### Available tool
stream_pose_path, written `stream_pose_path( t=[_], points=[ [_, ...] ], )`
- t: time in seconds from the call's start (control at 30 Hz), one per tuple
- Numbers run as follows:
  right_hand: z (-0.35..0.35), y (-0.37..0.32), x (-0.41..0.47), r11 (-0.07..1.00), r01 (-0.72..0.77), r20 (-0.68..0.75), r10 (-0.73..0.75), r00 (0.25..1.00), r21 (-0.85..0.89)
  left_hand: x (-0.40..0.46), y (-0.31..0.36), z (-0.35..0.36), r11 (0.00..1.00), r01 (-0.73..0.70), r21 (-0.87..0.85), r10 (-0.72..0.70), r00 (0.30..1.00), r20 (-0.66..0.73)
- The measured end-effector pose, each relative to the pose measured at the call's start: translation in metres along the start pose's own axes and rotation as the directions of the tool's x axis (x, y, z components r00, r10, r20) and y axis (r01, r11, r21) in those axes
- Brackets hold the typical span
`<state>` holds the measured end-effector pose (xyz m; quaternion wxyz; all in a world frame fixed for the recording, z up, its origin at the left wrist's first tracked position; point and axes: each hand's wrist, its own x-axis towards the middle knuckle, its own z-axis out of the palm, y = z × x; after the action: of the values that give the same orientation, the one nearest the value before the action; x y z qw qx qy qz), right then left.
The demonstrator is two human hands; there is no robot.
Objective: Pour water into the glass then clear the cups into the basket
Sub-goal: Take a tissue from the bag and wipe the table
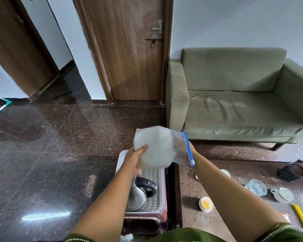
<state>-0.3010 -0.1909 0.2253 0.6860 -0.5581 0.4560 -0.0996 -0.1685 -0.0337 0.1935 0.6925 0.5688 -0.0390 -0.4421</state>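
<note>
Both my hands hold up a clear zip bag [177, 147] with a blue slider; a pale rounded bundle [153, 147] fills it. My left hand [135, 160] grips the bundle's lower left side. My right hand [191, 152] holds the bag's zip edge, mostly hidden behind the plastic. Below them a steel kettle [138, 196] with a black handle stands on a small stool [156, 206], next to a white perforated basket [122, 159]. On the brown table [234, 217] sit a clear glass [256, 187], a cup of yellow liquid [206, 204], a pale green cup [225, 172] and a measuring cup [283, 195].
A grey-green sofa [234, 95] stands behind the table. A black mesh bin [291, 172] lies near the table's far right. A yellow strip [302, 216] lies at the table's right edge. A wooden door [129, 49] and dark polished floor [42, 154] fill the left.
</note>
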Motion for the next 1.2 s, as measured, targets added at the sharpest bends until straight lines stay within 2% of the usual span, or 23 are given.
stream_pose_path(
  t=[0.07, 0.1, 0.13, 0.23, 0.3, 0.4, 0.47, 0.53, 0.57, 0.67, 0.77, 0.83, 0.97, 1.07, 1.2],
  points=[
    [-0.002, -0.004, -0.006, 0.953, 0.006, -0.135, -0.049, 0.990, -0.303, 0.000, -0.001, -0.001, 0.998, -0.023, 0.052, 0.026, 0.998, -0.057],
    [-0.004, -0.007, -0.012, 0.934, -0.005, -0.233, -0.084, 0.969, -0.357, 0.000, -0.001, -0.001, 0.997, -0.035, 0.069, 0.041, 0.995, -0.089],
    [-0.006, -0.008, -0.014, 0.943, 0.014, -0.291, -0.116, 0.949, -0.332, -0.001, -0.001, -0.002, 0.996, -0.047, 0.081, 0.056, 0.992, -0.113],
    [-0.009, -0.009, -0.020, 0.978, 0.149, -0.275, -0.185, 0.944, -0.148, -0.002, -0.003, -0.002, 0.991, -0.081, 0.110, 0.095, 0.987, -0.126],
    [-0.008, -0.006, -0.023, 0.963, 0.217, -0.271, -0.255, 0.928, -0.163, -0.002, -0.005, -0.002, 0.987, -0.102, 0.122, 0.117, 0.985, -0.125],
    [-0.004, -0.006, -0.032, 0.886, 0.309, -0.207, -0.393, 0.896, -0.347, -0.005, -0.002, 0.000, 0.990, -0.109, 0.086, 0.120, 0.984, -0.129],
    [0.001, 0.000, -0.030, 0.858, 0.328, -0.171, -0.420, 0.891, -0.396, -0.007, 0.000, 0.000, 0.993, -0.099, 0.063, 0.106, 0.987, -0.118],
    [0.006, 0.002, -0.024, 0.841, 0.253, -0.124, -0.350, 0.929, -0.479, -0.008, 0.000, -0.001, 0.994, -0.094, 0.063, 0.100, 0.990, -0.099],
    [0.009, 0.001, -0.022, 0.867, 0.212, -0.078, -0.275, 0.958, -0.450, -0.008, 0.000, -0.001, 0.994, -0.093, 0.061, 0.099, 0.991, -0.093],
    [0.011, 0.001, -0.020, 0.962, 0.187, 0.129, -0.163, 0.978, -0.200, -0.008, -0.001, -0.004, 0.994, -0.099, 0.046, 0.103, 0.992, -0.078],
    [0.010, 0.001, -0.017, 0.999, 0.046, 0.269, -0.049, 0.962, 0.017, -0.008, -0.001, -0.007, 0.994, -0.104, 0.036, 0.106, 0.992, -0.065],
    [0.011, -0.005, -0.021, 0.999, -0.003, 0.291, -0.011, 0.957, 0.048, -0.008, -0.002, -0.010, 0.995, -0.097, 0.039, 0.100, 0.992, -0.071],
    [0.011, -0.004, -0.021, 0.999, -0.006, 0.369, 0.020, 0.929, -0.041, -0.008, -0.004, -0.011, 0.995, -0.090, 0.052, 0.094, 0.993, -0.072],
    [0.012, -0.006, -0.027, 0.995, -0.097, 0.410, 0.102, 0.906, -0.033, -0.008, -0.004, -0.012, 0.994, -0.095, 0.057, 0.099, 0.992, -0.074],
    [0.010, -0.006, -0.026, 0.976, -0.219, 0.364, 0.204, 0.909, 0.002, -0.007, -0.004, -0.016, 0.995, -0.091, 0.038, 0.093, 0.993, -0.073]
  ],
)
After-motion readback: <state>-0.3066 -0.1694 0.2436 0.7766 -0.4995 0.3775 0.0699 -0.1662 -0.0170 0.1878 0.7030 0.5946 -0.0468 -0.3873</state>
